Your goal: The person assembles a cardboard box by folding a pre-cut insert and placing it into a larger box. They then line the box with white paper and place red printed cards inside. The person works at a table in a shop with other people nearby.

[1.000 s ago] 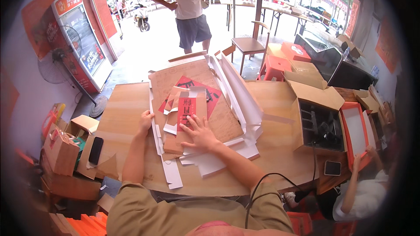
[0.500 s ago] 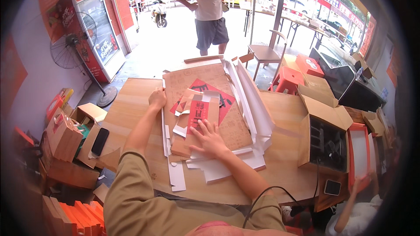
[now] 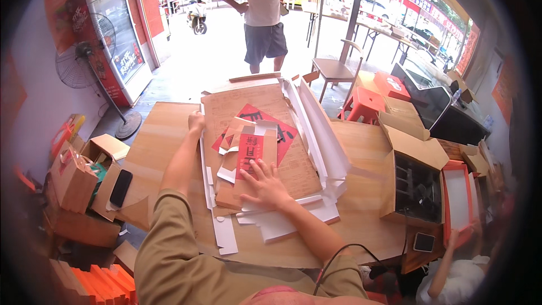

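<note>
A stack of flattened cardboard packaging, with a large brown cardboard sheet (image 3: 226,104) on top and white folded strips (image 3: 307,130) along its right side, lies on the wooden table. At its far left edge my left hand (image 3: 196,121) is closed on the rim, fingertips partly hidden. My right hand (image 3: 264,187) lies flat with fingers spread, pressing on a small brown flattened box (image 3: 228,196) and the lower end of its red label (image 3: 250,149). Beneath that small box, a red paper square (image 3: 285,134) with black brush characters shows on the sheet.
A phone (image 3: 121,188) rests on cardboard at the left, near paper bags (image 3: 73,178). On the right stand an open carton (image 3: 418,183), a second phone (image 3: 424,242) and red stools (image 3: 364,104). Another person (image 3: 262,0) stands beyond the table; someone's arm (image 3: 446,265) reaches in at lower right.
The whole view has shifted slightly, so the stack and surroundings sit a little further left. My hands keep nearly the same places on the cardboard, which seems tilted slightly.
</note>
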